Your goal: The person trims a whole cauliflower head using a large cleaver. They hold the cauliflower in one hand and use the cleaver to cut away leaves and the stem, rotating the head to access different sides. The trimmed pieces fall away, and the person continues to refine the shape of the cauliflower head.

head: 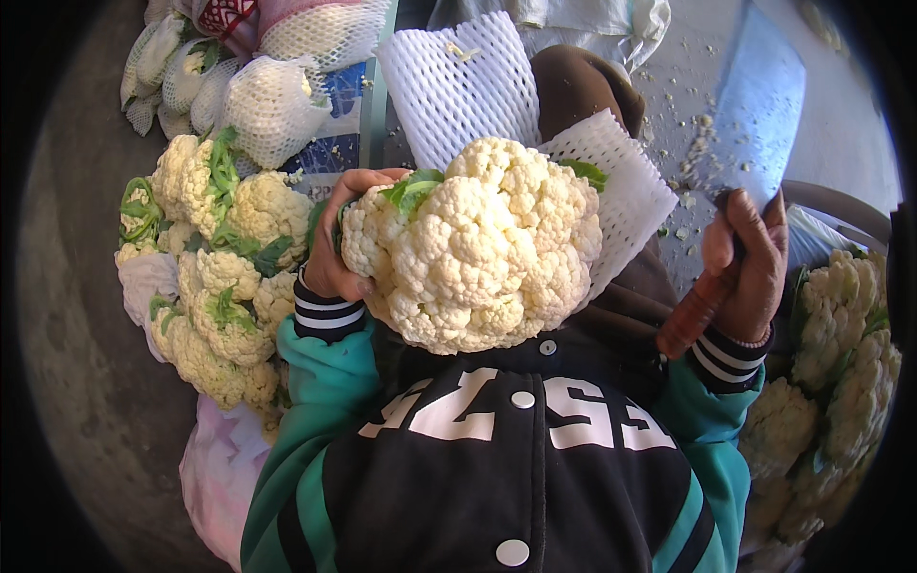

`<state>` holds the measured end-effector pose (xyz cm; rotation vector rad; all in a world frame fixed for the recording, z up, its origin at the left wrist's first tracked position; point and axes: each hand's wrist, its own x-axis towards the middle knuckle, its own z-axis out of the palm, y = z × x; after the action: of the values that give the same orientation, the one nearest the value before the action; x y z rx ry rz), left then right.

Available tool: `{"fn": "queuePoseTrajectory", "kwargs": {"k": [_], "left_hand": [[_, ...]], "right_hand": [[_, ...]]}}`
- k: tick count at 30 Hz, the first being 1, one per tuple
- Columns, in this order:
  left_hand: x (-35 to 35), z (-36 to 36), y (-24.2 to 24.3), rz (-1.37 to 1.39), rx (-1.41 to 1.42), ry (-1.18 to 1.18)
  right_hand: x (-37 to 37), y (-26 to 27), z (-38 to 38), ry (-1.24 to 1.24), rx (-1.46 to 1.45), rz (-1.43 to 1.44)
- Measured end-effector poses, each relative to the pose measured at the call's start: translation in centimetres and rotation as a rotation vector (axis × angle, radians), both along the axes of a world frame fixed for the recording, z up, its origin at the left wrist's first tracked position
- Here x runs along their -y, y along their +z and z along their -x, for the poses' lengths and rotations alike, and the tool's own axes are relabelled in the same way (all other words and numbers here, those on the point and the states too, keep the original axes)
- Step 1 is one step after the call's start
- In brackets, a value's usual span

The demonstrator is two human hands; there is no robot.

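A large cauliflower head [487,251] with a few green leaf bits is gripped at its left side by my left hand [344,229], above my lap. My right hand [756,265] holds a broad-bladed knife [759,107] by its reddish-brown handle [695,315]. The blade points away from me and carries small white crumbs. Two white foam net sleeves lie behind the cauliflower, one foam net [466,86] at the upper left and another foam net [616,193] to its right.
Several bare cauliflowers [222,279] are piled at my left, with net-wrapped cauliflowers [276,111] beyond them. More cauliflowers [838,372] fill the right side. Cauliflower crumbs are scattered over the grey floor [666,107]. A white sack [573,25] lies at the top.
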<state>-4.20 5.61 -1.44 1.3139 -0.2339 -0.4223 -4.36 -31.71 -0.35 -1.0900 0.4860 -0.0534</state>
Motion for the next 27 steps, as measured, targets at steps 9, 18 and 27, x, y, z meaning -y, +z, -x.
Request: {"fn": "queuePoseTrajectory", "kwargs": {"k": [9, 18, 27], "left_hand": [[-0.2, -0.1, -0.2, 0.091, -0.129, -0.003], [-0.7, -0.4, -0.6, 0.048, -0.154, -0.013], [-0.8, -0.5, -0.8, 0.037, -0.145, 0.004]], "right_hand": [[-3.7, 0.8, 0.3, 0.345, 0.007, -0.205], [-3.9, -0.1, -0.7, 0.451, 0.067, -0.201], [-3.9, -0.9, -1.2, 0.466, 0.107, -0.194]]}}
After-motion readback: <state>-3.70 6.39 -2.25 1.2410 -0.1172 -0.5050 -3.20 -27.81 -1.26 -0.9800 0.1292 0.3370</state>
